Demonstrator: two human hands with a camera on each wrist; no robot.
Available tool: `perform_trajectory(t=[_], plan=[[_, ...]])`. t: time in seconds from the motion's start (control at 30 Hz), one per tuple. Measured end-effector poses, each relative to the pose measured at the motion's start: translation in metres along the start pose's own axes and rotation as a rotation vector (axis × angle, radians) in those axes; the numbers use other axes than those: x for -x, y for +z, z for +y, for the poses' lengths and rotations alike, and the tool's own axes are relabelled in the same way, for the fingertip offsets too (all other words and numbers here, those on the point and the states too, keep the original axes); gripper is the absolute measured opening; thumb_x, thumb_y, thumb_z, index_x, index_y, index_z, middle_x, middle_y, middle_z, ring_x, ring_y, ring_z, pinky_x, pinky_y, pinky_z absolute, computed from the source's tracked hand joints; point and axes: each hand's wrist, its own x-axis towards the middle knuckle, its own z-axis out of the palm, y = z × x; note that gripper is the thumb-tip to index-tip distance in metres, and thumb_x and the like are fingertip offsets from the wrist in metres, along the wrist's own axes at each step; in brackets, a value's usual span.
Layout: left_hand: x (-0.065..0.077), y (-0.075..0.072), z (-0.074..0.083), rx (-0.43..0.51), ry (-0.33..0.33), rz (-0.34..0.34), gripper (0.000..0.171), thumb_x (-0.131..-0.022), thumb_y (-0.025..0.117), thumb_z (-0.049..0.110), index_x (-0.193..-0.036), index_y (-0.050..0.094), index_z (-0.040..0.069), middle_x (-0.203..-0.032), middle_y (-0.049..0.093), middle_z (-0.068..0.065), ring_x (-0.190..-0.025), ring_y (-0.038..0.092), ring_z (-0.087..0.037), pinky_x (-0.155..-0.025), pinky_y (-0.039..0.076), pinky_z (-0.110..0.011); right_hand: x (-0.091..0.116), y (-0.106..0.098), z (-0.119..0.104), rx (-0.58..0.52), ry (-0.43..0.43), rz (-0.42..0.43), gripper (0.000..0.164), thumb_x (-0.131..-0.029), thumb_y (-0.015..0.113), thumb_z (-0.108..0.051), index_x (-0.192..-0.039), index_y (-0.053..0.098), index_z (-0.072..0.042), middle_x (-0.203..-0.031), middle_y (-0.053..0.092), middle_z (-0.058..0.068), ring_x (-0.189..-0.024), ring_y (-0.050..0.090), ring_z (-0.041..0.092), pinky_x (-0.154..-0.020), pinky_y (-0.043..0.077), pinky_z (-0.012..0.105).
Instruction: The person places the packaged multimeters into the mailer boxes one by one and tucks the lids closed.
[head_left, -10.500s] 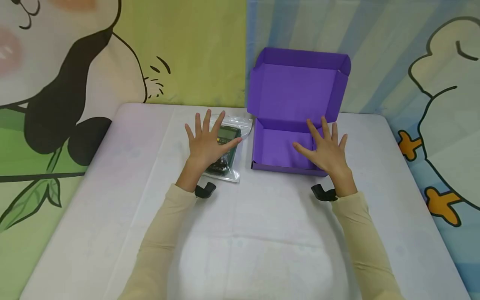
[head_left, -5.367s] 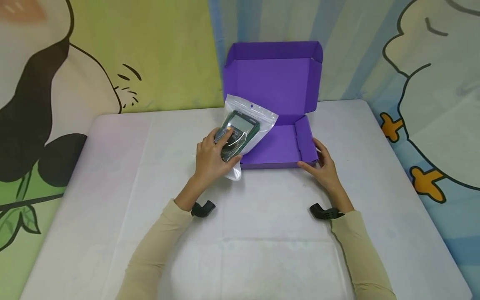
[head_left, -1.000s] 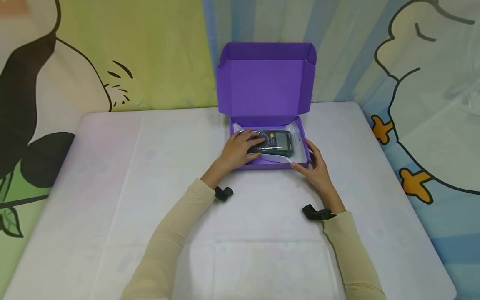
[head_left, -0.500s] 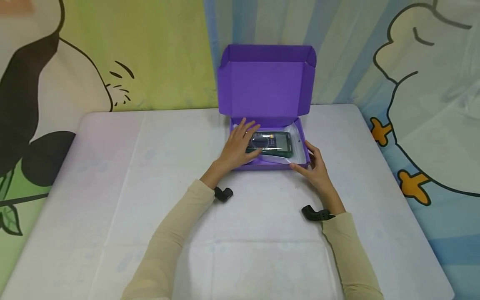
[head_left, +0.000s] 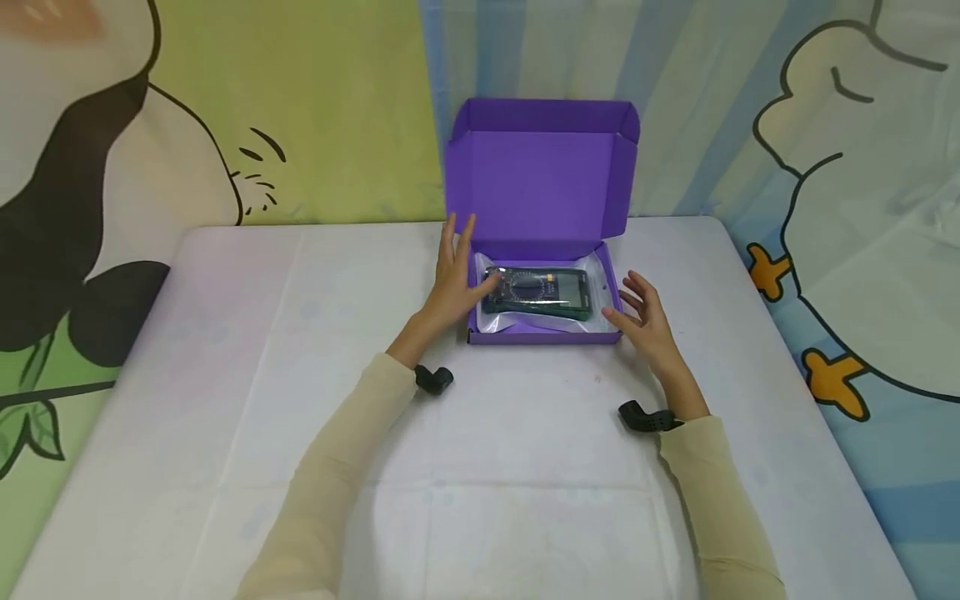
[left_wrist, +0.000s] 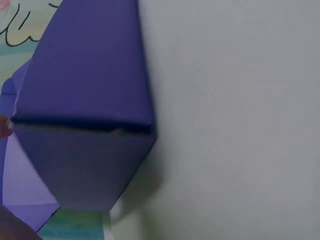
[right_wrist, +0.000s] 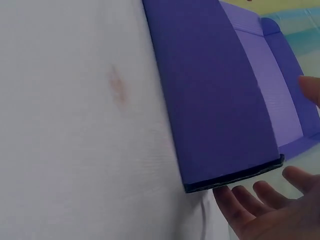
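Note:
An upright-lidded purple cardboard box [head_left: 542,339] stands at the table's back. Inside its tray lies a dark green digital multimeter [head_left: 536,292], sealed in a clear zip bag [head_left: 600,279], its screen toward the right. My left hand [head_left: 448,287] is at the box's left wall, fingers extended and thumb reaching over the edge; whether it touches is unclear. Beside the right wall is my right hand [head_left: 651,327], fingers loosely bent and gripping nothing. In the right wrist view, its fingertips [right_wrist: 223,194] are close to the box's corner. The left wrist view shows the box's outer walls [left_wrist: 85,65] and one fingertip.
The raised lid [head_left: 540,179] stands near the printed backdrop [head_left: 337,108]. A white cloth covers the table [head_left: 540,517]. Black wrist cameras [head_left: 434,381] jut out below the hands.
Since the earliest frame, the bagged multimeter has gone from the table into the box. Within the last second, my left hand has lifted off it to the left wall; my right hand has loosened from the corner.

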Motion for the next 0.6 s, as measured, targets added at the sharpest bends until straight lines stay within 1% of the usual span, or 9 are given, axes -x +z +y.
perform_trajectory(t=[0.07, 0.17, 0.3, 0.37, 0.43, 0.5, 0.6], plan=[[-0.005, -0.007, 0.0, 0.032, -0.047, 0.012, 0.1, -0.088, 0.072, 0.028, -0.158, 0.001, 0.025, -0.162, -0.016, -0.005, -0.15, -0.005, -0.029, -0.116, 0.013, -0.059, -0.005, -0.001, -0.006, -0.017, -0.006, 0.012, 0.08, -0.095, 0.063, -0.011, -0.156, 0.012, -0.01, -0.16, 0.016, 0.017, -0.145, 0.023, 0.034, -0.116, 0.024, 0.049], [-0.011, -0.016, 0.002, 0.053, -0.091, 0.01, 0.104, -0.088, 0.073, 0.026, -0.158, -0.004, 0.027, -0.162, -0.02, -0.005, -0.149, -0.004, -0.032, -0.115, 0.013, -0.06, -0.014, -0.004, -0.018, -0.035, 0.005, 0.012, 0.079, -0.096, 0.062, -0.015, -0.157, 0.011, -0.01, -0.161, 0.013, 0.015, -0.148, 0.019, 0.03, -0.118, 0.021, 0.048], [-0.018, -0.023, 0.005, 0.043, -0.11, -0.031, 0.107, -0.088, 0.072, 0.027, -0.157, -0.01, 0.026, -0.16, -0.024, -0.01, -0.149, -0.004, -0.036, -0.115, 0.012, -0.061, -0.024, -0.007, -0.033, -0.022, 0.061, -0.04, 0.084, -0.097, 0.06, -0.022, -0.157, 0.004, -0.011, -0.164, 0.004, 0.009, -0.15, 0.01, 0.026, -0.119, 0.015, 0.046], [-0.02, -0.026, 0.007, 0.049, -0.124, -0.046, 0.107, -0.089, 0.071, 0.028, -0.156, -0.011, 0.027, -0.16, -0.025, -0.009, -0.149, -0.001, -0.038, -0.114, 0.012, -0.062, -0.028, -0.007, -0.04, -0.01, 0.084, -0.065, 0.087, -0.097, 0.06, -0.025, -0.158, -0.001, -0.013, -0.164, -0.001, 0.005, -0.15, 0.007, 0.024, -0.12, 0.012, 0.046], [-0.022, -0.028, 0.008, 0.064, -0.139, -0.05, 0.107, -0.089, 0.071, 0.028, -0.156, -0.012, 0.029, -0.16, -0.026, -0.009, -0.148, 0.002, -0.039, -0.114, 0.012, -0.063, -0.033, -0.007, -0.046, -0.004, 0.093, -0.065, 0.089, -0.097, 0.06, -0.027, -0.158, -0.003, -0.016, -0.164, -0.005, 0.003, -0.151, 0.005, 0.022, -0.12, 0.011, 0.045], [-0.023, -0.029, 0.009, 0.088, -0.153, -0.052, 0.107, -0.089, 0.071, 0.028, -0.156, -0.013, 0.031, -0.16, -0.024, -0.009, -0.148, 0.004, -0.041, -0.113, 0.012, -0.065, -0.039, -0.005, -0.051, -0.035, 0.08, -0.045, 0.09, -0.097, 0.06, -0.027, -0.157, -0.005, -0.017, -0.164, -0.007, 0.001, -0.151, 0.003, 0.021, -0.121, 0.009, 0.043], [-0.023, -0.028, 0.008, 0.113, -0.161, -0.061, 0.108, -0.088, 0.071, 0.027, -0.155, -0.013, 0.033, -0.161, -0.021, -0.011, -0.147, 0.005, -0.042, -0.112, 0.012, -0.066, -0.046, 0.0, -0.058, -0.136, 0.055, 0.006, 0.089, -0.097, 0.06, -0.025, -0.157, -0.005, -0.017, -0.164, -0.009, -0.002, -0.151, -0.001, 0.016, -0.121, 0.006, 0.036]])
